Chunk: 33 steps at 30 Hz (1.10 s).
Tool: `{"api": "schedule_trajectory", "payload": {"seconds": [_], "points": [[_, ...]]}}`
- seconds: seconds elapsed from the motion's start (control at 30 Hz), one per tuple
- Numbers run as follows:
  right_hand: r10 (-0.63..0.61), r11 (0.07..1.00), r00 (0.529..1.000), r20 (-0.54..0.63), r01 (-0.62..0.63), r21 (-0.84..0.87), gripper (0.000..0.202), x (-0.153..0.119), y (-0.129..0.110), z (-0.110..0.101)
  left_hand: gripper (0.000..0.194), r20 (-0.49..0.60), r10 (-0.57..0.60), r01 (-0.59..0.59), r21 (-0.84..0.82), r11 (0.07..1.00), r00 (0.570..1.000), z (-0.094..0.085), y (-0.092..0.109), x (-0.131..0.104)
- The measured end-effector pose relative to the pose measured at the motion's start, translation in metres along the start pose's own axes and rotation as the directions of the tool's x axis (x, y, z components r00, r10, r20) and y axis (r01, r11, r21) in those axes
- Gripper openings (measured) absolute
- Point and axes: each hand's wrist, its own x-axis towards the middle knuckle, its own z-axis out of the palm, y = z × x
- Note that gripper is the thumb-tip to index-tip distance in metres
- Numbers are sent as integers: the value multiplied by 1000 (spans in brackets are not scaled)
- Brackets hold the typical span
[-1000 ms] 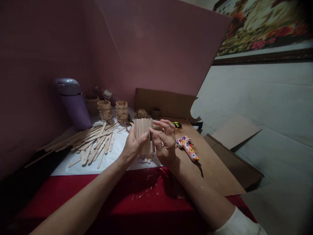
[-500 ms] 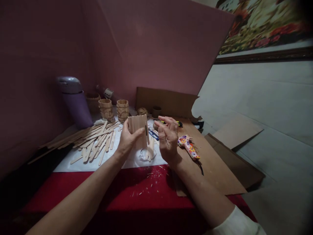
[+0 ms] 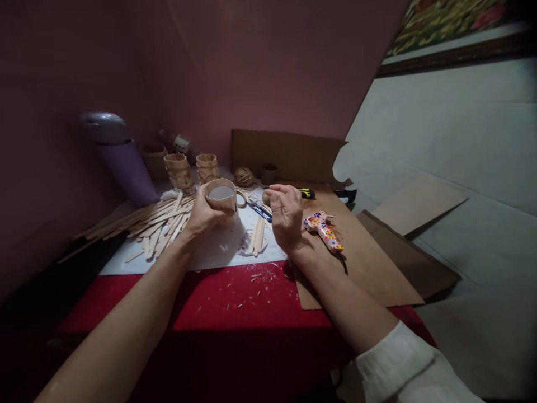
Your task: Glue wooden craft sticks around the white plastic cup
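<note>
My left hand [image 3: 205, 210] is wrapped round the left side of a craft-stick cup [image 3: 229, 202], which has a scalloped rim and a smooth, pale inside. The cup is held above white paper, its opening tilted toward me. To its right, apart from it, is my right hand [image 3: 286, 215], with thumb and fingers pressed together; what they hold, if anything, does not show. A glue gun [image 3: 325, 230] with a flower pattern lies to the right of this hand. Between the hands are a blue tool [image 3: 260, 211] and a few craft sticks [image 3: 257, 236].
A pile of craft sticks [image 3: 161, 224] lies at left, near a purple flask [image 3: 128, 170]. Behind stand two decorated cups [image 3: 178, 172] and a twine ball [image 3: 244, 177]. A yellow-black cutter [image 3: 307, 193] lies on cardboard [image 3: 364, 268]. Wood scraps litter the red cloth [image 3: 235, 302].
The cup has moved slightly left and tipped, so its opening now faces me instead of its side. My right hand's fingers have drawn together. The camera view has shifted.
</note>
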Motion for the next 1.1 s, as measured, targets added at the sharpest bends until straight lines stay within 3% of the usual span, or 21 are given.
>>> {"api": "schedule_trajectory", "payload": {"seconds": [0.17, 0.27, 0.37, 0.5, 0.7, 0.9, 1.1], "points": [[-10, 1000, 1000, 13, 10, 0, 32, 0, 1, 0, 75, -8, -2, 2, -29, 1000, 1000, -5, 8, 1], [-21, 1000, 1000, 14, 20, 5, 33, 0, 1, 0, 71, 98, -84, 85, -10, 996, 992, -11, 12, 0], [-15, 1000, 999, 34, 15, 9, 32, 0, 2, 0, 85, 152, -137, 143, -27, 989, 979, -18, 14, 1], [20, 1000, 997, 74, -21, 19, 30, -1, 3, 1, 106, 96, -78, 84, -60, 995, 992, -21, 12, 3], [-1, 1000, 997, 75, 1, 1, 28, -2, 3, 2, 107, 79, -68, 63, 57, 996, 995, -16, 9, 3], [-41, 999, 997, 59, 41, 10, 29, -3, 3, 3, 103, 117, -47, 49, -21, 999, 992, -22, 11, 3], [-39, 999, 996, 80, 37, 37, 29, -4, 1, 4, 117, 160, -93, 92, 13, 996, 983, -26, 11, 4]]}}
